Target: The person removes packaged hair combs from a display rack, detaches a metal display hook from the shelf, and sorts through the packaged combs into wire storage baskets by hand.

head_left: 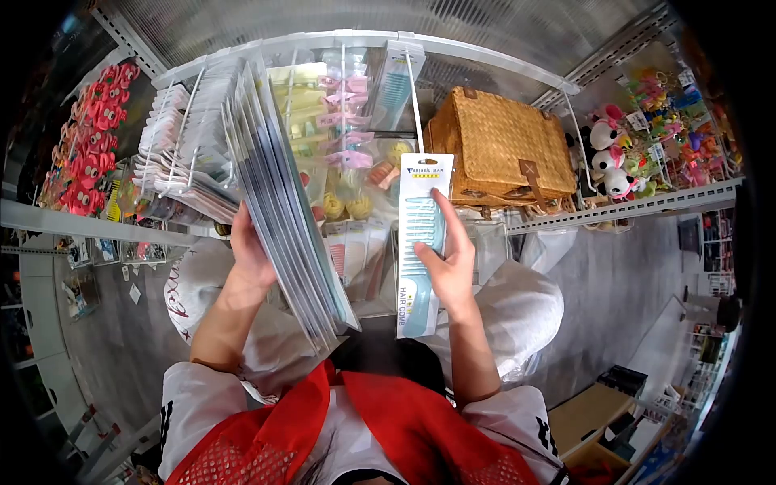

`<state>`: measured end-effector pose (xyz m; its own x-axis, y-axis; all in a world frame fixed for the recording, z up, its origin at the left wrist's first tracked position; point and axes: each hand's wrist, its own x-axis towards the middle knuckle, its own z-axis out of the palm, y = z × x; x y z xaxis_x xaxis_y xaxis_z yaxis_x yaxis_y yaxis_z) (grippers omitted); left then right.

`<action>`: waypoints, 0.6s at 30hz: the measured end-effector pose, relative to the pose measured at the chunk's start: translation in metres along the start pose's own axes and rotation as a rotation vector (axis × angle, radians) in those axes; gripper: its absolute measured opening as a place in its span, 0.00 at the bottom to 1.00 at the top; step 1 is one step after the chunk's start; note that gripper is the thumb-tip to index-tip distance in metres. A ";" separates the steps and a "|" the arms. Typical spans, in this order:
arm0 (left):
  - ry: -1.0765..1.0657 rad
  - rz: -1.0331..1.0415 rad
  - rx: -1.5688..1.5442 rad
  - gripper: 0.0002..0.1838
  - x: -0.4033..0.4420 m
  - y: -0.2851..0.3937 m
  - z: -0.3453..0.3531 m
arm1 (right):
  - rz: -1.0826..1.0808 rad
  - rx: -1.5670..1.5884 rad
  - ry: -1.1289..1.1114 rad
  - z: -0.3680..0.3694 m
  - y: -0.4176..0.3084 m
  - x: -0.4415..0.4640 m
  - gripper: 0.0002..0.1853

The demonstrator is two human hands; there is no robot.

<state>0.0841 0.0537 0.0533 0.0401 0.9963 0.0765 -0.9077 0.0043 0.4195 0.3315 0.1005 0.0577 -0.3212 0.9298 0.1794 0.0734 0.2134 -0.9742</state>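
My left hand (pixel 252 249) is wrapped round a thick stack of flat plastic packages (pixel 279 202), held on edge and tilted. Some of its fingertips show at the stack's far side. In my right hand (pixel 447 263) is one packaged light blue hair comb (pixel 418 242), upright, with its printed card facing me. The top of that package is at the front end of a metal hook (pixel 415 101); whether it hangs on the hook cannot be told. Farther back, another blue comb package (pixel 394 87) hangs near the rail.
A woven basket (pixel 505 145) stands right of the hook. Pink clips (pixel 346 121) and white packages (pixel 174 145) hang to the left. Red-pink items (pixel 99 137) are at far left, plush panda-like toys (pixel 614 158) at right. A shelf edge (pixel 630 212) runs along the right.
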 end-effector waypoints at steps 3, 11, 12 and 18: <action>-0.007 -0.009 0.006 0.37 0.000 -0.001 -0.006 | -0.020 -0.061 0.024 0.001 0.014 -0.004 0.32; -0.059 -0.077 -0.011 0.39 0.005 0.001 0.007 | -0.016 -0.173 0.074 0.008 0.033 0.052 0.34; -0.090 -0.072 0.017 0.38 0.007 0.003 0.007 | -0.050 -0.225 0.086 0.012 0.043 0.074 0.34; -0.046 -0.109 0.006 0.29 0.012 0.005 0.012 | -0.217 -0.337 0.085 0.016 0.082 0.181 0.29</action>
<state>0.0849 0.0650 0.0677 0.1576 0.9849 0.0717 -0.8944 0.1115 0.4331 0.2644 0.2816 0.0079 -0.2856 0.8707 0.4004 0.3221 0.4807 -0.8156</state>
